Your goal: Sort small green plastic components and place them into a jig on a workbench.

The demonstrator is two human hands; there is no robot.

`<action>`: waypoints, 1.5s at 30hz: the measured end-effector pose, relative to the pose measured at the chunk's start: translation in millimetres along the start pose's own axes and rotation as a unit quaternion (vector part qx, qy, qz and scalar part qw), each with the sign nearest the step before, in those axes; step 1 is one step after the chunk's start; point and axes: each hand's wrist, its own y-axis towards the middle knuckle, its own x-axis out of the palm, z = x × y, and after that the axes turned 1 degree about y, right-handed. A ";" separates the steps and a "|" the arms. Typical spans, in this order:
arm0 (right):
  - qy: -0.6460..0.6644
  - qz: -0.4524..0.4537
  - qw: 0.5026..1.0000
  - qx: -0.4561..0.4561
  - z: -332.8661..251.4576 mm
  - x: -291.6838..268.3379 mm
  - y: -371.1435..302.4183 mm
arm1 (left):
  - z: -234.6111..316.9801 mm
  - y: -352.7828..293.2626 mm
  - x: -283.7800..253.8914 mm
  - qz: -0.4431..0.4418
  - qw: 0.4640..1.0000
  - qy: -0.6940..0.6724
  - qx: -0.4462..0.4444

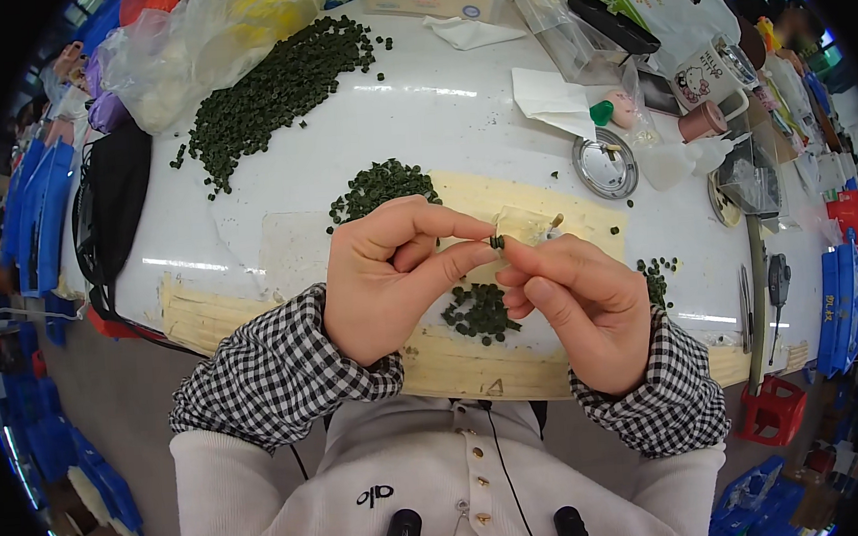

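Observation:
Thumb and forefinger of my left hand (380, 276) pinch a small dark green piece (496, 242) above the table. My right hand (593, 302) is curled close beside it, a fingertip against the same piece; whether its thumb and other fingers hold anything is hidden. Below my hands lies a small loose heap of dark green pieces (479, 314). Another heap of dark green pieces (385, 187) sits just beyond my left hand. Behind my fingertips is a pale yellow block-like item (519, 221) with a small brownish stub at its right end.
A large pile of green pieces (262, 106) spreads at the far left near clear plastic bags (167, 73). A round metal lid (604, 164), a white mug (707, 79) and a reddish-brown spool (702, 122) stand at right. Several pieces (656, 279) lie beside my right wrist.

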 end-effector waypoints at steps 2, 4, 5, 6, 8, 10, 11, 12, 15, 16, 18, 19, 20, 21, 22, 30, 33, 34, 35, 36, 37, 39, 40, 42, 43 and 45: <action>-0.021 -0.001 1.000 -0.007 0.4 -0.5 0.2 | -0.5 0.8 -0.4 -0.004 1.000 0.014 0.011; -0.030 0.003 0.999 -0.008 0.3 -0.5 0.1 | -0.9 1.1 -0.4 -0.006 1.000 0.022 0.016; -0.033 0.002 0.999 -0.011 0.4 -0.6 0.4 | -1.1 1.1 -0.3 -0.005 1.000 0.023 0.015; -0.036 0.001 0.999 -0.014 0.4 -0.8 0.7 | -1.1 1.1 -0.2 -0.004 1.000 0.024 0.014; -0.044 -0.001 0.999 -0.019 0.7 -1.0 0.9 | 0.5 0.9 0.1 -0.004 1.000 0.016 0.006; -0.057 -0.001 0.998 -0.024 1.0 -1.1 0.7 | 0.9 0.8 -0.2 -0.006 1.000 0.015 0.004; -0.062 -0.003 0.998 -0.026 1.1 -1.4 0.8 | 0.8 0.7 -0.6 -0.007 1.000 0.017 0.004; -0.067 -0.005 0.997 -0.028 1.3 -1.7 0.9 | 0.6 0.6 -0.9 -0.009 1.000 0.020 0.005; -0.080 -0.009 0.996 -0.033 1.2 -2.1 1.2 | 2.2 0.6 -0.7 -0.011 1.000 0.011 -0.006; -0.084 -0.010 0.996 -0.035 1.1 -2.1 1.2 | 1.7 0.4 -0.8 -0.011 1.000 0.009 -0.005; -0.089 -0.011 0.995 -0.039 1.2 -2.2 1.1 | 0.6 0.2 -1.2 -0.012 1.000 0.007 -0.001; -0.091 -0.011 0.995 -0.041 1.2 -2.3 1.1 | 0.4 0.1 -1.3 -0.011 1.000 0.007 0.000; -0.101 -0.009 0.994 -0.046 1.2 -2.8 1.1 | 0.3 0.4 -1.1 -0.012 1.000 0.007 0.002; -0.110 -0.007 0.993 -0.052 1.3 -3.6 1.2 | 0.3 0.7 -0.8 -0.012 1.000 0.006 0.004; -0.119 -0.005 0.991 -0.057 1.1 -4.4 0.9 | 0.6 1.1 -0.3 -0.014 1.000 0.005 0.004; -0.378 0.132 0.910 -0.109 -10.3 -22.0 11.4 | 2.5 0.1 0.4 -0.009 1.000 0.004 -0.009; -0.427 0.127 0.891 -0.092 -4.1 -29.3 17.2 | 2.0 -0.3 0.6 -0.011 1.000 0.011 -0.009; -0.431 0.116 0.891 -0.083 -3.5 -29.7 18.0 | 2.5 -0.2 0.7 -0.012 1.000 0.009 -0.011; -0.435 0.105 0.891 -0.073 -2.7 -29.9 18.8 | 3.3 -0.3 0.9 -0.013 1.000 0.008 -0.012; -0.428 0.105 0.895 -0.070 -0.9 -28.9 19.9 | 3.9 -0.3 1.0 -0.014 1.000 0.007 -0.013; -0.425 0.105 0.897 -0.064 0.3 -28.8 19.6 | 4.1 -0.4 1.2 -0.014 1.000 0.008 -0.013; -0.417 0.105 0.901 -0.053 2.2 -28.8 19.6 | 3.9 -0.2 1.0 -0.013 1.000 0.011 -0.014; -0.420 0.101 0.901 -0.052 1.7 -29.2 19.2 | 3.5 0.2 1.2 -0.016 1.000 0.012 -0.011; -0.423 0.092 0.900 -0.050 0.7 -29.6 18.5 | 1.8 -0.1 0.9 -0.019 1.000 0.017 -0.006; -0.417 0.112 0.899 -0.071 -1.4 -29.0 18.1 | 1.5 -0.6 1.0 -0.020 1.000 0.011 -0.009; -0.406 0.152 0.894 -0.112 -9.9 -27.9 16.5 | 0.1 -1.0 1.8 -0.021 1.000 -0.003 -0.015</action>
